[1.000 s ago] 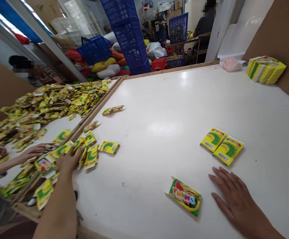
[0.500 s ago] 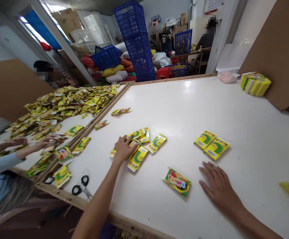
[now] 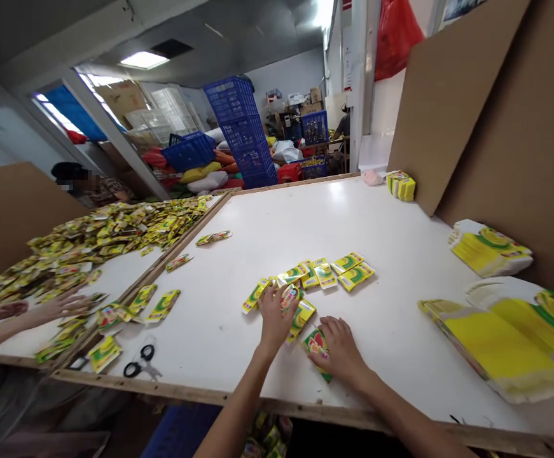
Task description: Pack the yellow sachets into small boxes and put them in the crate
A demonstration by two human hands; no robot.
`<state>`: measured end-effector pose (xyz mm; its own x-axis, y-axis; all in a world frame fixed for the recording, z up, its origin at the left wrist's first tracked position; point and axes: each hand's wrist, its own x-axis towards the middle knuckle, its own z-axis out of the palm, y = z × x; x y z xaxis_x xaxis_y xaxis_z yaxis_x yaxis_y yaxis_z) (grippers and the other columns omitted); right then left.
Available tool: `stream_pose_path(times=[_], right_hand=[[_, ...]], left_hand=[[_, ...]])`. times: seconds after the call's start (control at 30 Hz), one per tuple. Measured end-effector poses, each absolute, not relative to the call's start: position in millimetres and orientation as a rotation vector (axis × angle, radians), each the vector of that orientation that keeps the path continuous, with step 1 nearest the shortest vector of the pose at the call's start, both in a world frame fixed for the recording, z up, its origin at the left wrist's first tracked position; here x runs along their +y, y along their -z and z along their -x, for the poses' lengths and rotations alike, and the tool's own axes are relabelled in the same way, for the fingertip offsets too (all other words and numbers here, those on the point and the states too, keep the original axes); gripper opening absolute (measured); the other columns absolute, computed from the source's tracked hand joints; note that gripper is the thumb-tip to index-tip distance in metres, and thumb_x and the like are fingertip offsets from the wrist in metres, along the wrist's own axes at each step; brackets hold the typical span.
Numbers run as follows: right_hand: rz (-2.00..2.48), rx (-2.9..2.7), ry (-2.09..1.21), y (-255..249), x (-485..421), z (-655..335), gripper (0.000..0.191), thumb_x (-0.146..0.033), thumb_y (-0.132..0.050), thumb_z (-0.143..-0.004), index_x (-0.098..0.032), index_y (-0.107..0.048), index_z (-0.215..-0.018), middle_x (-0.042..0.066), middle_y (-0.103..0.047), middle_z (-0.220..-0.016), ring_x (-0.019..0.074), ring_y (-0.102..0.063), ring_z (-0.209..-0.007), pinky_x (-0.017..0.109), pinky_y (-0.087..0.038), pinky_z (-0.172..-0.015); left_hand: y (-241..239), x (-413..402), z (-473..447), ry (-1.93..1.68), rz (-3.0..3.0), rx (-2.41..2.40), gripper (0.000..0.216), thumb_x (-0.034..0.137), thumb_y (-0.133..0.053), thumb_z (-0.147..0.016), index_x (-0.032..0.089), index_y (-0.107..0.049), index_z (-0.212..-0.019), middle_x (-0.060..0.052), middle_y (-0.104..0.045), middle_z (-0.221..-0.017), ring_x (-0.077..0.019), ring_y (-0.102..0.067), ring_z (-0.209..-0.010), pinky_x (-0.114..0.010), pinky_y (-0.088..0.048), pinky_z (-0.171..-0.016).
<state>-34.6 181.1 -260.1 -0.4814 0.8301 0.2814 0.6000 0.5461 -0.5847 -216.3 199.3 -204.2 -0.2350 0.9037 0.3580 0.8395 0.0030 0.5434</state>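
Observation:
My left hand [image 3: 275, 318] bends over a loose cluster of small yellow cartons with a green curved print. Between its fingers and thumb is a yellow carton [image 3: 290, 296] with its logo side showing. A further yellow carton [image 3: 302, 316] lies just under the thumb side. Close on the right, my right hand [image 3: 341, 348] curls over a green TWINS carton [image 3: 315, 343], thumb on its near side; the hand hides part of it. Beyond the hands, a yellow carton [image 3: 324, 273] and a pair including another carton [image 3: 355, 276] lie in line with the cluster.
Black-handled scissors [image 3: 139, 362] lie near the table's front edge. A wooden strip [image 3: 162, 270] divides off a large carton heap [image 3: 128, 222], where a co-worker's hand [image 3: 69, 304] reaches. Carton stacks [image 3: 491, 245] and flattened cartons [image 3: 500, 337] sit at the right by cardboard sheets [image 3: 453, 95].
My view has swung right and tilted up. My left hand has pushed the cluster rightward, up against the pair of cartons. My right hand has come left onto the TWINS carton.

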Motion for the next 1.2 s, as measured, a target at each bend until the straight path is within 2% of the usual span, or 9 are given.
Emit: stream_pose_path(times=[0.1, 0.27, 0.37, 0.47, 0.67, 0.87, 0.93, 1.07, 1.2], right_hand=[[1.163, -2.134, -0.65, 258, 177, 21, 0.039, -0.031, -0.069, -0.068, -0.017, -0.061, -0.104, 0.015, -0.059, -0.121, 0.031, -0.05, -0.117, 0.045, -0.034, -0.102], [1.081, -1.797, -1.075, 254, 172, -5, 0.019, -0.031, -0.057, -0.079, -0.02, -0.055, -0.094, 0.007, -0.067, -0.093, 0.0238, -0.062, -0.091, 0.038, -0.047, -0.083], [0.943, -1.457, -1.33, 255, 166, -13, 0.027, -0.035, -0.052, -0.083, -0.022, -0.045, -0.106, 0.005, -0.067, -0.091, 0.0204, -0.064, -0.084, 0.035, -0.05, -0.077], [0.85, -1.246, -1.434, 257, 158, -15, 0.039, -0.039, -0.056, -0.082, -0.024, -0.037, -0.113, 0.004, -0.065, -0.093, 0.0193, -0.065, -0.082, 0.033, -0.051, -0.074], [0.868, -1.341, -1.385, 254, 153, -26, 0.03, -0.041, -0.054, -0.084, -0.023, -0.049, -0.108, 0.004, -0.065, -0.093, 0.0191, -0.064, -0.081, 0.03, -0.05, -0.071], [0.983, -1.626, -1.278, 254, 157, -33, 0.032, -0.043, -0.046, -0.089, -0.019, -0.061, -0.075, 0.003, -0.064, -0.071, 0.018, -0.058, -0.068, 0.027, -0.046, -0.062], [0.969, -1.627, -1.222, 254, 157, -30, 0.03, -0.042, -0.047, -0.088, -0.019, -0.064, -0.077, 0.003, -0.065, -0.076, 0.0187, -0.06, -0.073, 0.028, -0.048, -0.067], [0.929, -1.54, -1.166, 252, 155, -26, 0.028, -0.039, -0.05, -0.088, -0.021, -0.063, -0.104, 0.005, -0.068, -0.088, 0.019, -0.063, -0.079, 0.031, -0.05, -0.074], [0.867, -1.603, -1.159, 248, 154, -28, 0.026, -0.04, -0.053, -0.087, -0.02, -0.069, -0.091, 0.007, -0.069, -0.091, 0.021, -0.064, -0.085, 0.032, -0.051, -0.076]], left_hand=[[209, 162, 186, -1.209, -1.855, 1.937, 0.041, 0.038, -0.057, -0.083, 0.026, -0.054, -0.122, -0.011, -0.046, -0.133, -0.0282, -0.039, -0.129, -0.047, -0.03, -0.107], [231, 123, 147, -1.406, -1.536, 1.911, 0.046, 0.035, -0.059, -0.082, 0.025, -0.045, -0.124, -0.012, -0.047, -0.13, -0.0283, -0.042, -0.127, -0.047, -0.034, -0.104], [236, 117, 130, -1.434, -1.302, 1.796, 0.05, 0.036, -0.061, -0.081, 0.024, -0.039, -0.123, -0.012, -0.054, -0.12, -0.0266, -0.054, -0.114, -0.042, -0.045, -0.091], [234, 117, 114, -1.382, -1.189, 1.476, 0.051, 0.035, -0.063, -0.08, 0.025, -0.034, -0.122, -0.006, -0.064, -0.094, -0.0214, -0.065, -0.089, -0.036, -0.05, -0.08], [235, 120, 114, -1.361, -1.173, 1.233, 0.038, 0.028, -0.063, -0.081, 0.022, -0.048, -0.115, -0.003, -0.065, -0.088, -0.0163, -0.063, -0.081, -0.027, -0.048, -0.074], [242, 120, 129, -1.24, -1.181, 1.175, 0.021, 0.027, -0.067, -0.077, 0.016, -0.06, -0.093, -0.002, -0.063, -0.082, -0.015, -0.061, -0.075, -0.026, -0.047, -0.07], [240, 120, 129, -1.278, -1.145, 1.141, 0.02, 0.026, -0.069, -0.075, 0.016, -0.06, -0.09, -0.003, -0.064, -0.085, -0.0162, -0.061, -0.079, -0.027, -0.048, -0.072], [235, 121, 126, -1.378, -1.096, 1.064, 0.036, 0.022, -0.072, -0.072, 0.021, -0.056, -0.104, -0.003, -0.065, -0.094, -0.0177, -0.062, -0.088, -0.029, -0.048, -0.078], [233, 120, 125, -1.318, -1.147, 1.185, 0.021, 0.027, -0.068, -0.076, 0.016, -0.064, -0.093, -0.006, -0.066, -0.089, -0.0172, -0.061, -0.084, -0.028, -0.048, -0.077]])
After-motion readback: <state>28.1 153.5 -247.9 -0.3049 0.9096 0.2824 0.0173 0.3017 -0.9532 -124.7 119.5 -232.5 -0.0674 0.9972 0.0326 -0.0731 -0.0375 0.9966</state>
